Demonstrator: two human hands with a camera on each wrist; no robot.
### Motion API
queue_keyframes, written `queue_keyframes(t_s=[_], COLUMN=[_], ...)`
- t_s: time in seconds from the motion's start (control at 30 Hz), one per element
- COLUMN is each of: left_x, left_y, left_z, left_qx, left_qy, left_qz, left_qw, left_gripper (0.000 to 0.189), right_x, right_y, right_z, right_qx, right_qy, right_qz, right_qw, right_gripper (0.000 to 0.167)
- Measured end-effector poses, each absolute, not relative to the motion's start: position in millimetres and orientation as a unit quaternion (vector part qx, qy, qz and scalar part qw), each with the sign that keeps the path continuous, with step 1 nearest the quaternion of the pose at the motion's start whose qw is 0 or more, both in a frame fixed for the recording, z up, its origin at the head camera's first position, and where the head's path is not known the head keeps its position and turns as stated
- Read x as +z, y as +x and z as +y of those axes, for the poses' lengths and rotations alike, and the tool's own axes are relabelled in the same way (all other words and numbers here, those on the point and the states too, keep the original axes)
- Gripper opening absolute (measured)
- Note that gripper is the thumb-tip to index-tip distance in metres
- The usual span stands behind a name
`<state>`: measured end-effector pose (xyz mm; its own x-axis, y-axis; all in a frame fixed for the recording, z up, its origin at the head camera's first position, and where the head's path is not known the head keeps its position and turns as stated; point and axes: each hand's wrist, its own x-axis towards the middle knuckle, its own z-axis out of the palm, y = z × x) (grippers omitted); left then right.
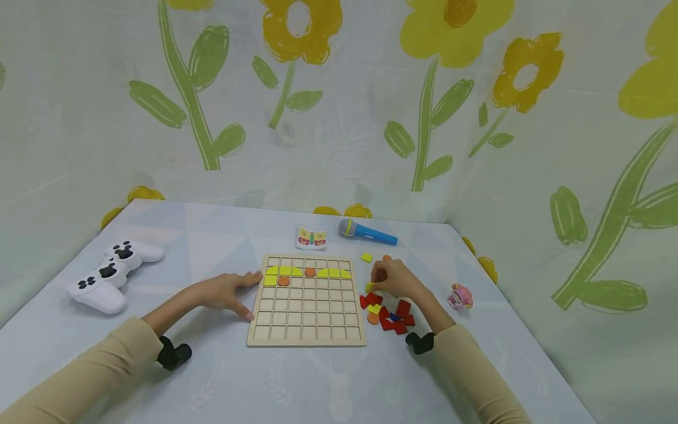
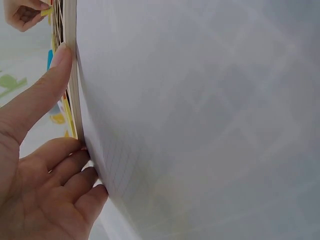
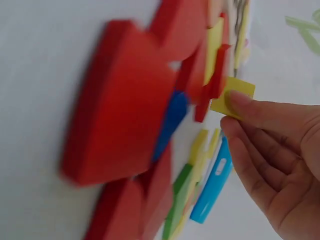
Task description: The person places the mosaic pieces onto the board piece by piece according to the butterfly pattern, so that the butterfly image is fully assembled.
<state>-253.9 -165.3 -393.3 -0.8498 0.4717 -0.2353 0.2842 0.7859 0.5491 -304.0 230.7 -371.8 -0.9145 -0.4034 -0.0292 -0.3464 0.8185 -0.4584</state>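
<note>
A wooden grid board [image 1: 308, 315] lies on the table, with yellow pieces [image 1: 272, 271] along its upper rows and two orange discs [image 1: 309, 272] among them. My left hand [image 1: 226, 292] rests at the board's left edge, thumb and fingertips touching its side with the fingers fairly straight. To the right of the board, my right hand [image 1: 393, 279] pinches a yellow square tile [image 3: 234, 96] between thumb and fingers. Beneath and beside that hand lies a loose pile of red pieces [image 1: 403, 308], with some yellow, orange and blue ones.
Behind the board lie a small patterned card [image 1: 311, 238] and a blue toy microphone [image 1: 374, 234]. White game controllers [image 1: 100, 291] sit at the left, and a pink figurine [image 1: 460, 296] stands at the right. Another yellow tile [image 1: 366, 257] lies past the board's upper right corner.
</note>
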Motion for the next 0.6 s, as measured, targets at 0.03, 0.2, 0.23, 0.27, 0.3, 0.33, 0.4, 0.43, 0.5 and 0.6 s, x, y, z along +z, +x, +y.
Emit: queue_keyframes(t_s=[0.03, 0.2, 0.23, 0.27, 0.3, 0.33, 0.4, 0.43, 0.5, 0.6], left_x=[-393.4, -392.9, -392.9, -392.8, -392.8, -393.0, -393.3, -393.4, -393.7, -394.1], left_y=[-254.0, -254.1, -254.1, -254.1, -254.1, -254.1, -254.2, -254.2, -254.2, -254.1], left_z=[-165.4, -166.3, -166.4, -166.6, -166.7, -166.6, -166.5, -166.5, -166.5, -166.2], left_qx=[0.256, 0.258, 0.259, 0.259, 0.259, 0.260, 0.260, 0.258, 0.256, 0.254], left_qy=[0.203, 0.199, 0.199, 0.199, 0.200, 0.201, 0.202, 0.202, 0.202, 0.203], left_qz=[0.927, 0.927, 0.926, 0.926, 0.926, 0.926, 0.926, 0.926, 0.927, 0.928], left_qw=[0.184, 0.186, 0.187, 0.187, 0.186, 0.186, 0.186, 0.186, 0.185, 0.184], left_gripper=[0.106, 0.106, 0.106, 0.106, 0.106, 0.106, 0.106, 0.106, 0.106, 0.106], right_x=[-371.0, -367.1, -366.9, -366.7, -367.0, -367.4, -367.5, -367.7, -367.3, -366.8], right_y=[-304.6, -307.9, -308.5, -309.3, -310.0, -310.8, -311.4, -311.7, -311.6, -311.1], right_z=[229.9, 221.7, 219.3, 216.6, 213.8, 210.5, 203.2, 199.0, 189.6, 173.6], right_qx=[-0.232, -0.243, -0.245, -0.250, -0.252, -0.255, -0.260, -0.262, -0.264, -0.270], right_qy=[-0.201, -0.222, -0.225, -0.230, -0.235, -0.240, -0.254, -0.258, -0.271, -0.282], right_qz=[0.950, 0.943, 0.942, 0.940, 0.938, 0.936, 0.931, 0.929, 0.925, 0.920], right_qw=[0.060, 0.044, 0.040, 0.037, 0.033, 0.031, 0.027, 0.029, 0.032, 0.042], right_gripper=[0.014, 0.011, 0.010, 0.009, 0.009, 0.008, 0.008, 0.008, 0.007, 0.007])
